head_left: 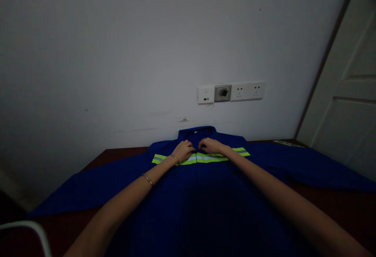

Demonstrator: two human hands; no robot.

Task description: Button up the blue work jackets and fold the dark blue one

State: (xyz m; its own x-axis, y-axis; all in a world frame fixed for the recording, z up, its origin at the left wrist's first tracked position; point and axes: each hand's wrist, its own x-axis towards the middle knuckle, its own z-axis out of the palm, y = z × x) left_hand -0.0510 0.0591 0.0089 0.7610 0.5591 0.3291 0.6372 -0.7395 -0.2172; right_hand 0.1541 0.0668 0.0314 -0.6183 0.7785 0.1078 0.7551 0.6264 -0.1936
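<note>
A blue work jacket lies spread front side up, its collar toward the wall and its sleeves stretched out to both sides. A yellow-green and silver reflective band crosses its chest. My left hand, with bracelets on the wrist and forearm, is closed at the left front edge just below the collar. Opposite it, my right hand pinches the right front edge, a small gap away from the left. The fingertips partly hide the fabric between them.
The dark red table stands against a grey wall. Wall sockets and a switch plate are above the collar. A panelled door is at right; a pale curved bar shows at lower left.
</note>
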